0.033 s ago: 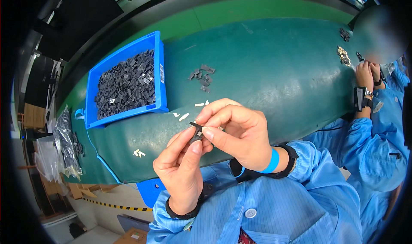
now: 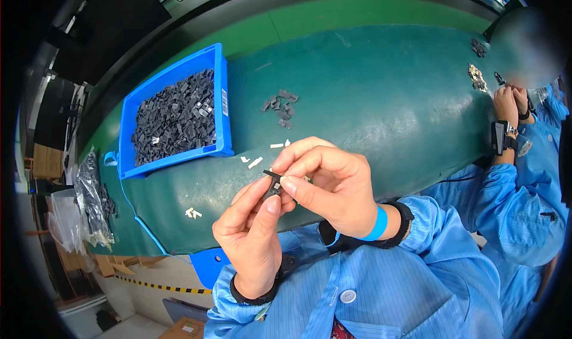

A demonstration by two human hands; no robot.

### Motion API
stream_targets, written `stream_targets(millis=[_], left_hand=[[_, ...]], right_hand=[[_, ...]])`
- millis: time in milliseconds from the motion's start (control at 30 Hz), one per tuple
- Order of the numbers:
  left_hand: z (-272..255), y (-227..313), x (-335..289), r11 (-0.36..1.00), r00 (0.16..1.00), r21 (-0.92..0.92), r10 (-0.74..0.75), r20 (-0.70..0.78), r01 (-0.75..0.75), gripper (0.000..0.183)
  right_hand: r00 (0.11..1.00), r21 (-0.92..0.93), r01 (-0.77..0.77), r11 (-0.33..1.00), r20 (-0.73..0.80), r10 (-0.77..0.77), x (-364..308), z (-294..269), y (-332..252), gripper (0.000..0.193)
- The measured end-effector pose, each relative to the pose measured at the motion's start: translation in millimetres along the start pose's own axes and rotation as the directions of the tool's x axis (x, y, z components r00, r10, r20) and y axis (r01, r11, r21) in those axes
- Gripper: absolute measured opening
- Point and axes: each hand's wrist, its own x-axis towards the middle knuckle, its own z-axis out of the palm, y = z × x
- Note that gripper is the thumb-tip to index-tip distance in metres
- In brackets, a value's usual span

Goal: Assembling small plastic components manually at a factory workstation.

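Close in front of my body, both hands meet over the green table. My left hand (image 2: 253,220) pinches a small black plastic part (image 2: 273,175) between thumb and fingers; a pale square patch shows on it. From the other side, my right hand (image 2: 330,187) grips the same part, its thumb pressed near the patch. Fingers cover much of the part. A bit of something pale shows between the right fingers, too small to name. Just beyond the hands lie several white strips (image 2: 255,162). Farther off is a loose group of black parts (image 2: 285,108).
A blue bin (image 2: 221,109) full of small black parts stands at the left on the green table (image 2: 369,89). A blue cord (image 2: 142,221) runs down past it. Clear plastic bags (image 2: 91,199) lie at the left edge. At the right, a co-worker's hands (image 2: 506,103) work near small piles.
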Motion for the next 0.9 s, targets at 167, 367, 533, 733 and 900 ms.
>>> stream_targets(millis=[167, 367, 533, 733, 900], left_hand=[[-0.2, 1.2, 1.2, 1.000, 1.000, -0.002, -0.004, -0.004, 0.004, 0.023], [1.7, 1.6, 3.1, 1.000, 1.000, -0.001, -0.002, -0.030, 0.002, 0.023], [3.0, 1.3, 3.5, 1.000, 0.999, 0.002, 0.004, -0.036, -0.004, 0.023], [2.5, -1.1, 3.4, 1.000, 0.999, 0.019, 0.010, -0.048, -0.009, 0.024], [3.6, -0.3, 2.0, 1.000, 0.999, 0.002, -0.008, -0.046, 0.008, 0.024]], right_hand=[[1.000, -0.016, -0.027, 0.999, -0.013, 0.027, 1.6, 1.3, -0.8, 0.007], [0.995, -0.172, 0.081, 0.982, 0.067, -0.070, 6.1, -1.5, -2.7, 0.004], [0.993, -0.252, 0.111, 0.961, 0.070, -0.096, 8.2, -3.4, -2.6, 0.006], [0.984, -0.318, 0.178, 0.931, 0.047, -0.172, 8.9, -2.3, -0.7, 0.008], [0.969, -0.357, 0.240, 0.903, 0.030, -0.246, 9.0, -2.5, 1.3, 0.008]])
